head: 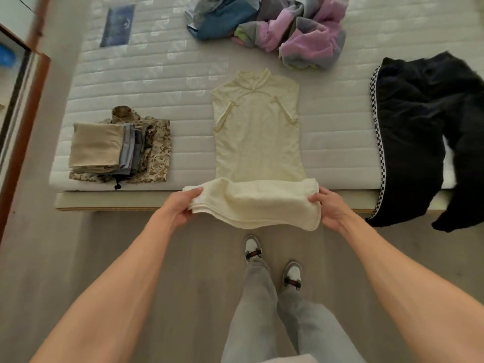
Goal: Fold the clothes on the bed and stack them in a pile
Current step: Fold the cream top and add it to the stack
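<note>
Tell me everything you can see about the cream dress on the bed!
The cream dress is sleeveless, with a small stand-up collar and knot buttons along a curved front flap. Its cloth looks soft and faintly patterned, with pale piping at the edges. It lies flat, face up on the white mattress, collar pointing away. Its bottom part is folded in layers and lifted off the bed's near edge, gripped by the left hand and the right hand at either end.

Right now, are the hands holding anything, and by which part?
Yes. The left hand and right hand grip the cream sleeveless high-collared dress by its folded-up bottom hem, one hand at each side edge, just off the mattress edge.
</note>
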